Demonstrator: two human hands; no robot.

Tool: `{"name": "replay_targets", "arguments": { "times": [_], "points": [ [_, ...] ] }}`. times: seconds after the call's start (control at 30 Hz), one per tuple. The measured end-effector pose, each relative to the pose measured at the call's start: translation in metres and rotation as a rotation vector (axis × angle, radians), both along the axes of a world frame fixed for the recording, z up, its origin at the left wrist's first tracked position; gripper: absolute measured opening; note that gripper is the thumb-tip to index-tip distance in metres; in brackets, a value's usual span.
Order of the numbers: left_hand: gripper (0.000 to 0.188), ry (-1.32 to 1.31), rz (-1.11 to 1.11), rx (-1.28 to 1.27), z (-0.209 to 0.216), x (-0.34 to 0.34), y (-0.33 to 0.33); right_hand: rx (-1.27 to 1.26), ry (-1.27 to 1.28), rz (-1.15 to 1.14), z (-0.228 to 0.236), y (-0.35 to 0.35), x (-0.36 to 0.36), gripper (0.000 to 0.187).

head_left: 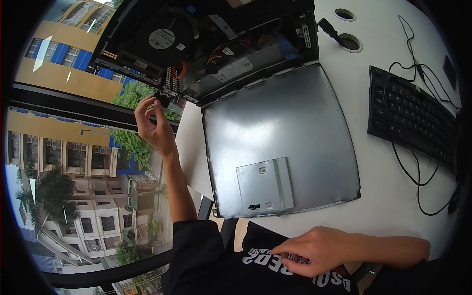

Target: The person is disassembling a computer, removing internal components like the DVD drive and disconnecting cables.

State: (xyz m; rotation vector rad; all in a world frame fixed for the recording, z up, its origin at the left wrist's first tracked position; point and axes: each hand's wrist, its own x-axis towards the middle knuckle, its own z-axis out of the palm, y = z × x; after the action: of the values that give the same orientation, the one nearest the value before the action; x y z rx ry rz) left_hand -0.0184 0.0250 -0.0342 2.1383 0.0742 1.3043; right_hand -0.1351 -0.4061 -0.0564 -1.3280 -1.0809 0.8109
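My left grip pinches a small black part. Just beyond it is the open computer case; to that grip's right, the metal panel; farther right, my loosely half-curled right grip and the keyboard.

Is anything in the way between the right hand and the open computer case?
Yes: the flat metal panel lies between the right hand and the open computer case. It lies low, so the hand could probably pass above it.
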Motion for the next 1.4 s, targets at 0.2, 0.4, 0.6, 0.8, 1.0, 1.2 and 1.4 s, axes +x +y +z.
{"name": "replay_targets", "arguments": {
  "times": [0.2,0.4,0.6,0.8,1.0,1.2,1.4],
  "points": [
    [0.044,0.014,-0.307,-0.451,0.014,0.016,-0.008,-0.055,-0.072,0.027,0.001,0.001,0.004,0.028],
    [0.056,0.146,-0.456,-0.555,0.011,0.033,-0.002,-0.037,0.014,0.014,0.003,0.002,0.004,0.026],
    [0.04,0.118,-0.356,-0.508,0.008,0.035,-0.01,-0.026,0.011,0.009,0.003,0.001,0.003,0.026],
    [0.039,0.111,-0.337,-0.511,0.009,0.034,-0.015,-0.018,0.028,0.007,0.001,0.002,0.003,0.026],
    [0.043,0.114,-0.298,-0.537,0.011,0.033,-0.016,-0.075,-0.044,0.067,0.001,0.0,0.006,0.032],
    [0.05,0.048,-0.289,-0.506,0.006,0.041,-0.017,-0.067,-0.007,0.059,0.001,0.001,0.005,0.031],
    [0.049,0.023,-0.259,-0.435,0.004,0.047,-0.018,-0.003,0.018,-0.006,0.004,0.003,0.004,0.025]
  ]
}}
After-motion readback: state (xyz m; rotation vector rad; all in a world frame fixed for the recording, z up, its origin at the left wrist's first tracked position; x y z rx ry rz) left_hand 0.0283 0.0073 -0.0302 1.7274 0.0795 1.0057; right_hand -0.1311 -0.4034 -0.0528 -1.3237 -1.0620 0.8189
